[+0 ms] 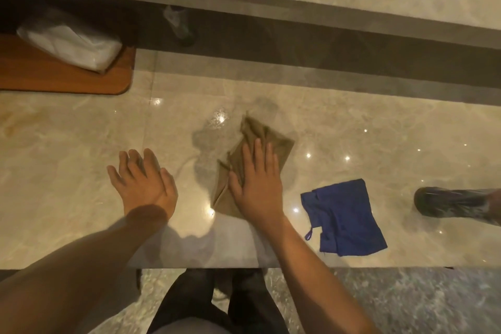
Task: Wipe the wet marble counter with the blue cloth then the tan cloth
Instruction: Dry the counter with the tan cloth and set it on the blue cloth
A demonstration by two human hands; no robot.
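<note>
The right hand (257,184) lies flat with fingers spread on the tan cloth (260,144), pressing it on the worktop (81,144) beside a wet patch (208,141). The left hand (143,182) is open, gripping nothing. The blue cloth (344,217) lies to the right.

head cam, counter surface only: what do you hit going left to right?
wooden board with the white plastic-wrapped pack on it → left hand, flat on the marble → wet patch → tan cloth under the right hand → blue cloth → dark object at the right edge, too blurred to identify.
</note>
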